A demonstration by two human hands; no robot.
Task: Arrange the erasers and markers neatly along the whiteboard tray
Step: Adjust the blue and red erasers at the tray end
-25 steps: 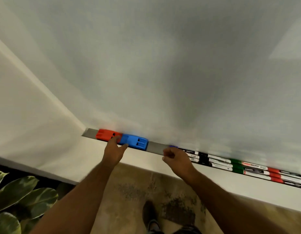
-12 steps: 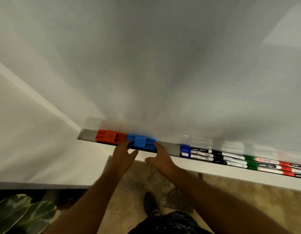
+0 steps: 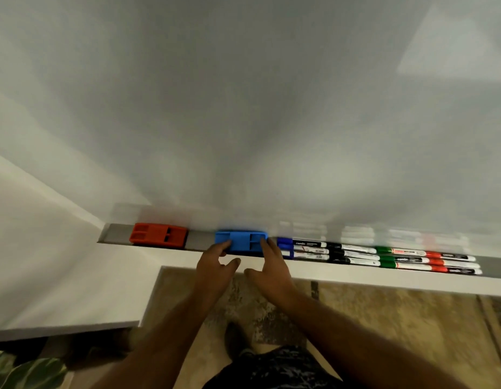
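Blue ribbed plastic eraser [image 3: 241,242] lies lengthwise along the grey tray [image 3: 200,240]; I see left hand [image 3: 215,269] and right hand [image 3: 273,272] bracketing its ends, fingers touching, equally near.

Two bare forearms, no sleeves, watch or rings in view. Left hand [image 3: 215,265] and right hand [image 3: 273,269] bare, no gloves, fingers and thumbs visible. Dark patterned shorts [image 3: 277,369] with a mottled blue-black print, fabric blurred at bottom edge. One dark shoe [image 3: 235,339], rounded toe, details too dim to tell.
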